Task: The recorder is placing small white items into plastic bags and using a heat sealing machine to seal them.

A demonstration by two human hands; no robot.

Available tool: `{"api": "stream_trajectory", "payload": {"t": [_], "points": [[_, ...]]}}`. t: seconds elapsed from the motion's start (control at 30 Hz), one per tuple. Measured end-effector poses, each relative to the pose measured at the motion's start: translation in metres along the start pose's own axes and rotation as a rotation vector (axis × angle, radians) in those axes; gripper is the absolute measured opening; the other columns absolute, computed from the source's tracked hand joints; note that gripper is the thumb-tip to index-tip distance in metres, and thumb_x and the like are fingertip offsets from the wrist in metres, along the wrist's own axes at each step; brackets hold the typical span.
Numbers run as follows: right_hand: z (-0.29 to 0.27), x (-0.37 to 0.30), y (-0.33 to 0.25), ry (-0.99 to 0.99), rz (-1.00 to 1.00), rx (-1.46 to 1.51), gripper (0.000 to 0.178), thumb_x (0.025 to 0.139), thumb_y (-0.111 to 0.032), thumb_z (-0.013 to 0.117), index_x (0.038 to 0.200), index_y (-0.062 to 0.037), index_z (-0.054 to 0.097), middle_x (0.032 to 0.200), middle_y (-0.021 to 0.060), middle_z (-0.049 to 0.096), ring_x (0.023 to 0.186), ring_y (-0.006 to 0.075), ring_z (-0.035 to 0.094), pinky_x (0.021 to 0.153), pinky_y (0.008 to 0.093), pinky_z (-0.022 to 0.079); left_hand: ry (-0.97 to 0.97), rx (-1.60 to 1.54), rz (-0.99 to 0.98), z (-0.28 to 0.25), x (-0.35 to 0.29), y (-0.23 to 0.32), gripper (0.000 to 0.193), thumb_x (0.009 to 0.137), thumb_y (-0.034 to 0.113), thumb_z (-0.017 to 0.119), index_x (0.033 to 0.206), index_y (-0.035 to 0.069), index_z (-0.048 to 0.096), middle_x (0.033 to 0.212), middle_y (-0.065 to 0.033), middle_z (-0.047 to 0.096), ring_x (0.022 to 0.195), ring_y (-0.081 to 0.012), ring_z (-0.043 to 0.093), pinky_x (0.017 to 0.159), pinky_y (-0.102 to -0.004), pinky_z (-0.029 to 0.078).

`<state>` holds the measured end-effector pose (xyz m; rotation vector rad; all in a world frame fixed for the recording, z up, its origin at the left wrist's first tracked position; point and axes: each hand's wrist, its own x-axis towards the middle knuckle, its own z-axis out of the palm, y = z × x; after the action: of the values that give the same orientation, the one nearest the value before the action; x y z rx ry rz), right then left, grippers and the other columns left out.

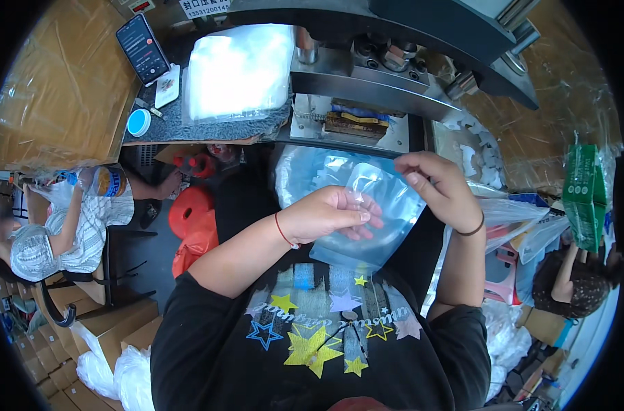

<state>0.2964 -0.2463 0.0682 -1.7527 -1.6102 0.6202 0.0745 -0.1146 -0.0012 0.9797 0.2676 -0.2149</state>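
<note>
My left hand (336,216) reaches in over my lap, its thumb in front and its fingers showing through film, gripping a clear plastic bag (387,236). A rounded clear tab (369,178) stands up above those fingers. At the bag's upper right, my right hand (441,186) is bent, with thumb and forefinger apart and nothing visible between them. Beneath lies more clear plastic (295,171) across my lap. Just beyond my hands is a press with a metal bed (305,130) and a dark die block (356,123) with blue and yellow strips.
A stack of clear bags (240,75) lies on the grey-covered table (257,129), beside a phone (144,48) and a blue-lidded jar (139,122). Red plastic (195,233) is on the floor. Another person (72,233) sits left; one on the right handles a green box (584,195).
</note>
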Motion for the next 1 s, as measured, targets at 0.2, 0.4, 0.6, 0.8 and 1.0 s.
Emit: {"api": "stream_trajectory", "payload": {"t": [0.2,0.4,0.6,0.8,1.0], "points": [[-0.015,-0.034,0.01,-0.058,0.1,0.05,0.021,0.096,-0.019,0.061,0.099,0.0012,0.064,0.088,0.0116,0.065,0.083,0.0189,0.063,0.074,0.0328,0.049,0.451,0.648,0.453,-0.029,-0.032,-0.009,0.027,0.1,0.019,0.057,0.117,-0.001,0.063,0.107,-0.0104,0.069,0.093,-0.0195,0.068,0.083,-0.03,0.053],[0.084,-0.017,0.122,-0.6,0.208,-0.153,0.027,0.094,-0.022,0.063,0.113,-0.0035,0.065,0.102,0.0163,0.067,0.096,0.0343,0.065,0.084,0.042,0.051,0.422,0.954,0.325,-0.02,-0.071,-0.044,0.023,0.094,0.016,0.063,0.112,0.002,0.068,0.091,-0.0116,0.07,0.088,-0.0254,0.068,0.08,-0.0342,0.053],[0.232,0.041,0.232,-0.358,0.517,-0.689,0.037,0.095,-0.017,0.052,0.132,-0.0104,0.055,0.137,0.0196,0.05,0.117,0.0351,0.06,0.1,0.0463,0.049,-0.089,0.801,0.443,-0.01,-0.061,-0.076,0.023,0.09,0.012,0.065,0.112,0.005,0.07,0.106,-0.0131,0.071,0.094,-0.0289,0.067,0.088,-0.0385,0.051],[0.357,-0.016,0.322,-0.707,0.494,-0.499,0.027,0.093,-0.017,0.053,0.112,-0.0044,0.069,0.115,0.0224,0.068,0.105,0.0356,0.068,0.089,0.0455,0.054,0.151,0.606,0.228,-0.023,-0.063,-0.072,0.021,0.102,0.017,0.053,0.104,0.001,0.067,0.103,-0.0123,0.069,0.094,-0.0208,0.067,0.086,-0.035,0.052],[0.237,0.02,0.108,-0.63,0.425,0.048,0.025,0.091,-0.015,0.058,0.111,-0.0117,0.073,0.12,0.0161,0.068,0.11,0.0338,0.065,0.09,0.0417,0.053,0.341,0.185,0.271,-0.03,-0.043,-0.056,0.019,0.1,0.014,0.059,0.1,-0.003,0.067,0.096,-0.0048,0.07,0.09,-0.0106,0.065,0.084,-0.0269,0.052]]}}
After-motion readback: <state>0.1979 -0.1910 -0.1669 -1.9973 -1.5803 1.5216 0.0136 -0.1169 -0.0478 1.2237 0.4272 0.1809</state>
